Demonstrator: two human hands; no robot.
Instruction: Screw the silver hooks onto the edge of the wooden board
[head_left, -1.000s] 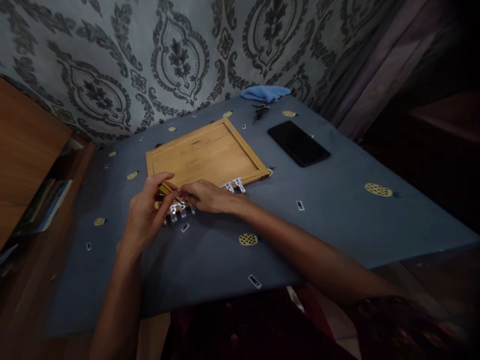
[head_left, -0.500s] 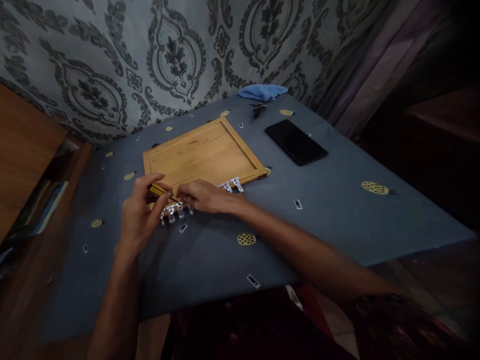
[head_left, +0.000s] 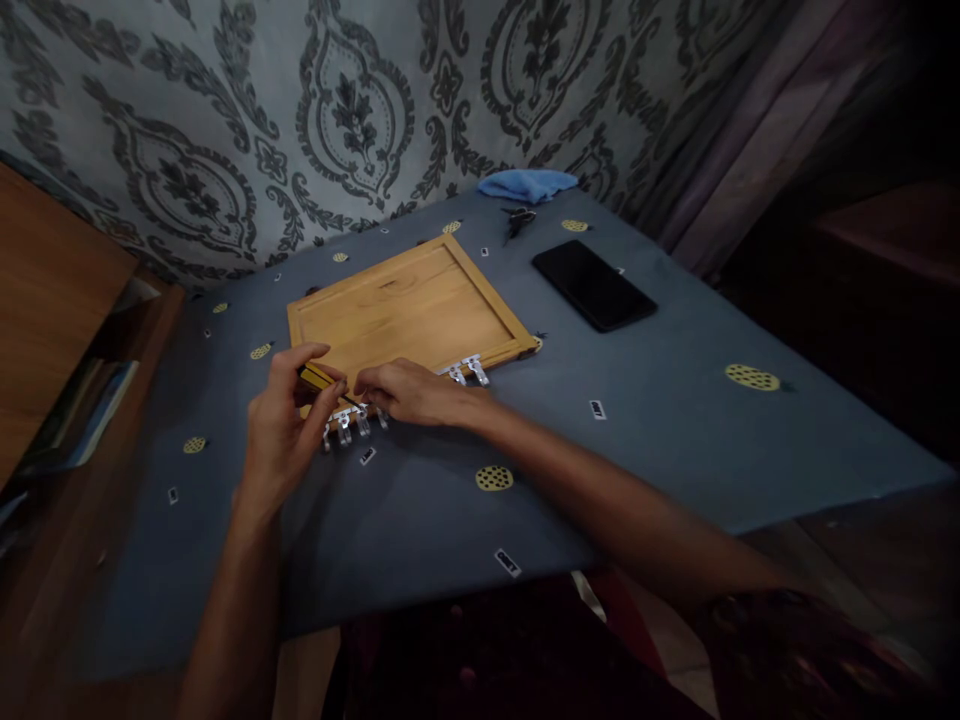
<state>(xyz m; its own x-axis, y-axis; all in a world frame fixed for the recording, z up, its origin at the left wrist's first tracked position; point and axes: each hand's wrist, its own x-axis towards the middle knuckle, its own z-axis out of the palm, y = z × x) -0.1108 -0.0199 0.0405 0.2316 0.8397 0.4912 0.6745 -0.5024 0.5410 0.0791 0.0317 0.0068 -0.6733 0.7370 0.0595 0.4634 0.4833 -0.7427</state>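
Note:
A wooden framed board (head_left: 405, 300) lies flat on the table, with a row of silver metal hooks (head_left: 363, 424) along its near edge. My left hand (head_left: 281, 420) is closed around a screwdriver with a yellow and black handle (head_left: 316, 376). The screwdriver's thin shaft slants down to the right, its tip at the hook strip. Beside the tip, my right hand (head_left: 409, 392) rests on the board's near edge with its fingers bent over the strip. Whatever its fingertips pinch is hidden. More hooks (head_left: 469, 370) show to the right of that hand.
A black phone (head_left: 594, 284) lies right of the board. Behind it are dark-handled scissors (head_left: 517, 220) and a blue cloth (head_left: 526, 185) by the patterned wall. A blue pineapple-print cover (head_left: 637, 430) spreads over the table. Wooden shelving (head_left: 60, 300) stands at the left.
Both hands keep nearly the same place, and the screwdriver's handle appears slightly turned. The whole view has shifted a few pixels; the board and hooks stay put.

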